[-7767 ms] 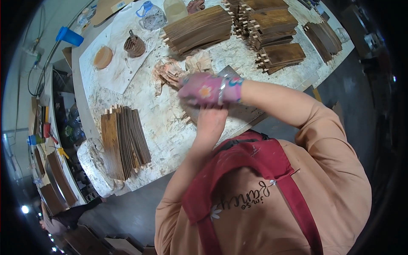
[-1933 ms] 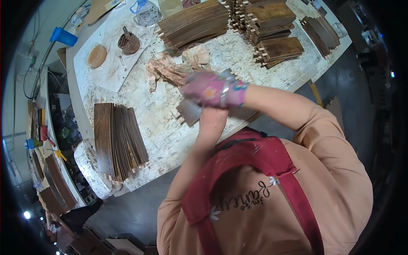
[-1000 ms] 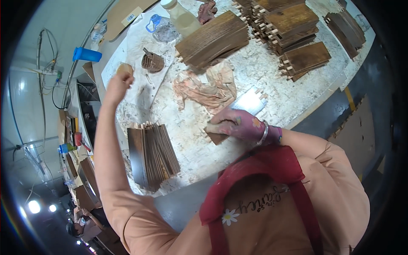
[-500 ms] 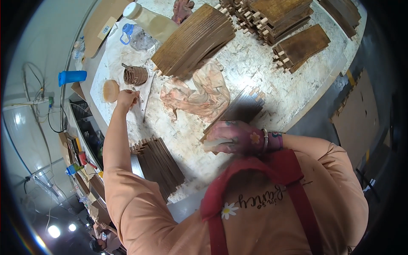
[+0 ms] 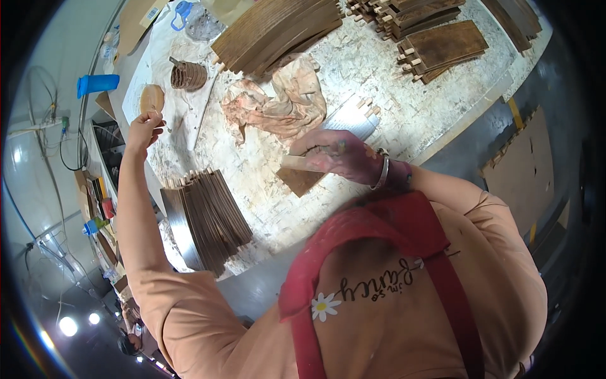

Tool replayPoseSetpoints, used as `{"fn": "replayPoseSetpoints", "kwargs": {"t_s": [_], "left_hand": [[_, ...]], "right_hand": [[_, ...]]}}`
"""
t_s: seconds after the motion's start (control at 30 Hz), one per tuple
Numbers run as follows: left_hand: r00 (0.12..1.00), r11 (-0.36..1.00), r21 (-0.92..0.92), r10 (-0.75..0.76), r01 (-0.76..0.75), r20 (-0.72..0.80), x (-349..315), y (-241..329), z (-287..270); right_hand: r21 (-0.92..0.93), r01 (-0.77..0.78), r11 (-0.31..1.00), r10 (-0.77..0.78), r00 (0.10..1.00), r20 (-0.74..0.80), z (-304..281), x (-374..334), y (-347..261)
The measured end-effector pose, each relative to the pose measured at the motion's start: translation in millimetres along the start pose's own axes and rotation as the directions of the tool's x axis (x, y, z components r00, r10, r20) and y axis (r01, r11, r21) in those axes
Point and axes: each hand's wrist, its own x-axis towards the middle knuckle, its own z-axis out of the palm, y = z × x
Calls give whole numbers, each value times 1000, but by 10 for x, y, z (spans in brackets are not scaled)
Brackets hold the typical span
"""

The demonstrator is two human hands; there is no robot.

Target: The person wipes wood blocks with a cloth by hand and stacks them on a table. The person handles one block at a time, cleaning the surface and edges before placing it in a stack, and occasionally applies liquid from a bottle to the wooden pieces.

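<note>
My left hand, bare, is at the far left of the table. Its fingers are pinched at the near edge of a round tan disc; a pale tip shows between them, too small to name. My right hand, in a stained purple glove, grips a dark brown wooden board at mid table. The board's near end sticks out below the fingers. Beyond the hand a shiny stretch of wood with pale dowels shows, and the palm hides the part between.
A crumpled stained cloth lies behind my right hand. A small brown pot and a clear bottle stand at the left. Upright boards line the near left edge; a board stack and doweled pieces lie farther back.
My left hand has moved left from beside the disc to its near edge. My right hand has tilted the board so its near end shows more. The view has shifted.
</note>
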Motion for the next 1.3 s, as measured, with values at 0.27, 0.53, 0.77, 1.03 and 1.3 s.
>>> {"fn": "replayPoseSetpoints", "kwargs": {"t_s": [0.27, 0.53, 0.77, 1.03, 1.3], "left_hand": [[902, 844, -317, 405, -432, -152, -2089, 765, 1038], [992, 518, -846, 58, -126, -112, -2506, -146, 2267], [991, 531, -837, 43, -130, -127, -2477, -194, 2335], [993, 546, -831, 15, -103, -113, -2456, -214, 2358], [995, 530, -843, 8, -89, -100, -2439, -174, 2358]], "right_hand": [[312, -210, 927, 243, 967, -69, -69, 38, 107], [255, -198, 946, 207, 978, -9, -77, 17, 90], [191, -162, 968, 172, 984, -42, -61, 16, 38], [212, -181, 960, 188, 982, -12, -59, 17, -8], [101, -76, 992, 77, 997, -13, -69, 32, -18]]}}
